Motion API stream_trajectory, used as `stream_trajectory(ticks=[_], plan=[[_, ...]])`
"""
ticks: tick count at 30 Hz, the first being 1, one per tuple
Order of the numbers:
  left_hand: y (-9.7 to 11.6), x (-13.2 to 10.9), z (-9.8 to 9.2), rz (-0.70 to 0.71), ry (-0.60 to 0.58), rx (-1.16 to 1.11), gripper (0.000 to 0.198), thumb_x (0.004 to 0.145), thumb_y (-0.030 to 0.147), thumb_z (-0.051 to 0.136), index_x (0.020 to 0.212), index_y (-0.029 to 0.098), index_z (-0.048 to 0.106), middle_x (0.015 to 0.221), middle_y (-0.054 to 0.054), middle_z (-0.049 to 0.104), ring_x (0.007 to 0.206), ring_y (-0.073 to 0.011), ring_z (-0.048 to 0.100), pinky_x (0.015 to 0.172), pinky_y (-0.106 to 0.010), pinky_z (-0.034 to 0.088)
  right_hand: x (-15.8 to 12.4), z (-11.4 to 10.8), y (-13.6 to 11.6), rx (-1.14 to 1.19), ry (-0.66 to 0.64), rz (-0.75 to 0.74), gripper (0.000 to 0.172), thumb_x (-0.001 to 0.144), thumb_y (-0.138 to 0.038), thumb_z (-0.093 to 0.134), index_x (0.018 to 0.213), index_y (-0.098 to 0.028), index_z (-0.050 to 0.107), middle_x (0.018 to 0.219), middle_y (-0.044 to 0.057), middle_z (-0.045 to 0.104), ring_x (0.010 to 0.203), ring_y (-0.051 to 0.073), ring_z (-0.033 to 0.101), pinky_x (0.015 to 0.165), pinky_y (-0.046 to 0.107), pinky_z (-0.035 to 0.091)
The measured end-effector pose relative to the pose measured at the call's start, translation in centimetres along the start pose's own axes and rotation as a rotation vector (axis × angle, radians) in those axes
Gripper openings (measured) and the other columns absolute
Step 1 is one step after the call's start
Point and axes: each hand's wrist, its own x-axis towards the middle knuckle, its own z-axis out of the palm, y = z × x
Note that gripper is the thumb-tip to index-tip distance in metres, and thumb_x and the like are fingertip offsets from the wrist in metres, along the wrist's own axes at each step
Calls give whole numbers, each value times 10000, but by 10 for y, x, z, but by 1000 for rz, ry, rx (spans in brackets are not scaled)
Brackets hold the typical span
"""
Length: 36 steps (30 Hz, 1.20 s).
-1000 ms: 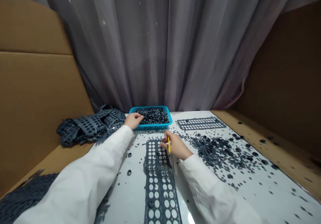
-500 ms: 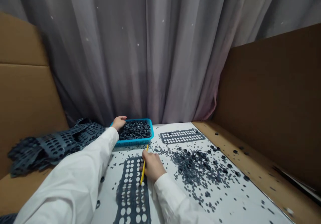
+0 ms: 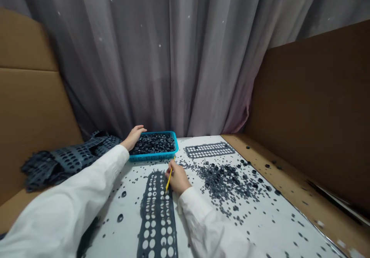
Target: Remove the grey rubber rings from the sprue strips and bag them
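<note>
My left hand (image 3: 133, 136) reaches over the left end of a blue tray (image 3: 153, 156) filled with small dark round pieces; its fingers are stretched out and hold nothing I can see. My right hand (image 3: 177, 178) is closed around a thin yellow stick (image 3: 169, 173), resting at the top right of a dark perforated strip (image 3: 157, 215) that lies lengthwise on the white table (image 3: 277, 227). Both arms wear white sleeves.
A pile of loose dark discs (image 3: 228, 181) spreads right of my right hand. A second perforated strip (image 3: 209, 149) lies near the curtain. Emptied dark strips (image 3: 66, 159) are heaped at the left. Cardboard walls (image 3: 315, 108) stand on both sides.
The view has swung from left to right. My left hand moved from inside the tray to its left end and opened. My right hand stays at the strip with the stick.
</note>
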Motion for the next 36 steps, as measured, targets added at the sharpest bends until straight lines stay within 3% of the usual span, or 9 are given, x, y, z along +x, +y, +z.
stream_trajectory(ticks=[4, 7, 11, 13, 17, 22, 28, 32, 36], plan=[[-1, -67, -12, -14, -180, -78, 358, 782, 358, 589, 1109, 221, 539, 1266, -67, 513, 1201, -229, 438, 963, -354, 384, 5, -27, -32, 205, 53, -43, 276, 738, -218, 462, 746, -247, 188, 693, -63, 502, 586, 112, 515, 573, 234, 413], [-20, -141, -10, -58, -365, -143, 421, 759, 477, 570, 1095, 225, 547, 1183, -79, 581, 1045, -220, 568, 835, -335, 466, 0, -48, -68, 422, 121, -114, 316, 739, -311, 505, 773, -253, 196, 758, -61, 498, 557, 97, 517, 527, 225, 425], [-45, -220, 8, -87, -876, -364, 531, 618, 396, 737, 1083, 210, 559, 951, -71, 655, 853, -194, 627, 753, -315, 481, 1, -69, -94, 534, 290, -184, 325, 728, -335, 537, 784, -253, 227, 763, -60, 498, 538, 94, 531, 486, 209, 418], [-45, -234, 23, -26, -803, -300, 402, 594, 304, 753, 936, 158, 600, 788, -51, 647, 723, -179, 623, 659, -289, 477, 12, -85, -90, 341, 430, -205, 293, 730, -337, 511, 775, -249, 235, 722, -62, 503, 549, 102, 531, 511, 217, 423], [-21, -206, 57, 36, -611, -239, 170, 730, 259, 627, 832, 127, 596, 736, -41, 619, 693, -159, 600, 631, -275, 466, 43, -143, -59, 176, 608, -183, 268, 687, -279, 538, 794, -239, 295, 714, -51, 509, 629, 117, 517, 649, 253, 426], [28, -129, 118, 158, -417, -121, 246, 857, 305, 529, 1026, 130, 562, 997, -66, 598, 861, -171, 589, 740, -354, 502, 60, -231, -1, 7, 805, -32, 260, 721, -214, 536, 904, -217, 352, 866, 6, 560, 754, 131, 544, 734, 268, 426], [67, -100, 188, 348, -305, 50, 305, 870, 312, 513, 1144, 178, 521, 1202, -90, 517, 1035, -214, 534, 869, -431, 462, 28, -271, 88, -201, 750, 343, 193, 874, -285, 520, 997, -139, 549, 954, 47, 589, 778, 141, 580, 689, 313, 491], [62, -117, 178, 462, -341, 158, 334, 759, 160, 599, 1091, 167, 565, 1262, -125, 450, 1199, -267, 399, 1015, -409, 320, 2, -285, 124, -320, 647, 445, 110, 753, -244, 620, 766, -159, 552, 723, 35, 604, 648, 170, 573, 599, 298, 438], [51, -140, 109, 536, -449, 248, 279, 672, 150, 595, 944, 206, 623, 1161, -80, 524, 1161, -263, 410, 1019, -384, 300, -3, -286, 127, -363, 519, 365, 176, 655, -260, 604, 666, -225, 431, 640, 23, 605, 663, 222, 592, 597, 301, 402]])
